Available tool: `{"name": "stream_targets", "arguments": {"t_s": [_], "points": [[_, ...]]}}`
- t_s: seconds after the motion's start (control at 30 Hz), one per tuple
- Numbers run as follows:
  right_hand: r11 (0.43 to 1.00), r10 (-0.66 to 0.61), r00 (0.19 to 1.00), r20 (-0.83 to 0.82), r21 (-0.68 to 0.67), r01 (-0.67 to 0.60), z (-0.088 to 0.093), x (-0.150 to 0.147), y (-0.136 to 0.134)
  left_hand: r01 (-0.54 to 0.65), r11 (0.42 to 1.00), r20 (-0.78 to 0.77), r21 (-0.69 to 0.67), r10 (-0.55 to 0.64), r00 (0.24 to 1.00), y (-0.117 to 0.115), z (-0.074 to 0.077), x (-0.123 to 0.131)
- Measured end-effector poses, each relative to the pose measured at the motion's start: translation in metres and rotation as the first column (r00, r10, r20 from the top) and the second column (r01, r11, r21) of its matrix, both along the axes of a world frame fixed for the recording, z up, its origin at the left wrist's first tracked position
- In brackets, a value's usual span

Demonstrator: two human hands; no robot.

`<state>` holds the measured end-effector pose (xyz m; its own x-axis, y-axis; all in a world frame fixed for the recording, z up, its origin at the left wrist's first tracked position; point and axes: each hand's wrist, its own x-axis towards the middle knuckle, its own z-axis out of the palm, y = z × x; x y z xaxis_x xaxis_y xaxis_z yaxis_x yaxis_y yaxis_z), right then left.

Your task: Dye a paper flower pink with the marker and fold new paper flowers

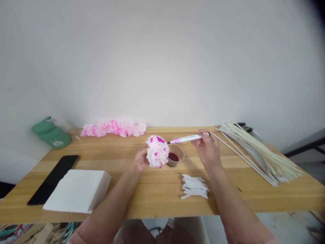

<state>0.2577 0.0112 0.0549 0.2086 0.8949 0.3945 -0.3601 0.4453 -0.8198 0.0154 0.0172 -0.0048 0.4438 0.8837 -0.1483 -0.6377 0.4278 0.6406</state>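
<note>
**Pink dye going onto a paper flower**

The person sits at a wooden worktop [157, 193] set against a pale wall. The left hand [140, 160] is closed around the base of a white paper flower [157, 151] blotched with pink, holding it up just above the worktop, near the middle. The right hand [207, 149] is closed around a brush pen [188, 138], held nearly level, its pink tip pointing left towards the top of the flower; I cannot tell whether it touches the petals. Just beside the flower, between the two hands, stands a small cup [175, 155] of dark red liquid.

Nearer the front edge lies a little heap of white strips [194, 186]. A stack of white paper [77, 190] sits to the left, with a black phone [53, 178] just beside it. Along the back edge runs a row of finished pink flowers [113, 128], and a green tape dispenser [51, 133] stands at the far left corner. A bundle of pale sticks [256, 151] fans out on the right.
</note>
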Motion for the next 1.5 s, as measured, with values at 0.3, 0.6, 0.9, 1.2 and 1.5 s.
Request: {"name": "stream_targets", "arguments": {"t_s": [0.3, 0.6, 0.9, 1.2, 1.5], "points": [[1.000, 0.007, 1.000, -0.002, -0.003, -0.007, -0.001, 0.000, 0.001, -0.009, 1.000, -0.011, 0.007, 0.009, 1.000, 0.000, 0.001, 0.000], [0.999, 0.019, 1.000, -0.018, 0.030, -0.018, 0.001, 0.000, 0.000, -0.071, 0.997, -0.050, 0.001, 0.071, 0.996, -0.003, 0.011, 0.008], [0.992, -0.059, 0.994, 0.092, 0.115, 0.048, 0.029, -0.009, -0.010, 0.046, 0.986, 0.028, 0.159, -0.051, 0.998, -0.004, 0.018, 0.014], [0.994, -0.072, 0.980, 0.183, 0.099, 0.054, 0.033, -0.015, -0.010, 0.018, 0.989, 0.021, 0.144, -0.021, 1.000, -0.003, 0.018, 0.012], [0.996, -0.061, 0.979, 0.194, 0.079, 0.047, 0.032, -0.018, -0.009, -0.008, 0.994, -0.015, 0.110, 0.009, 1.000, -0.005, 0.021, 0.012]]}}
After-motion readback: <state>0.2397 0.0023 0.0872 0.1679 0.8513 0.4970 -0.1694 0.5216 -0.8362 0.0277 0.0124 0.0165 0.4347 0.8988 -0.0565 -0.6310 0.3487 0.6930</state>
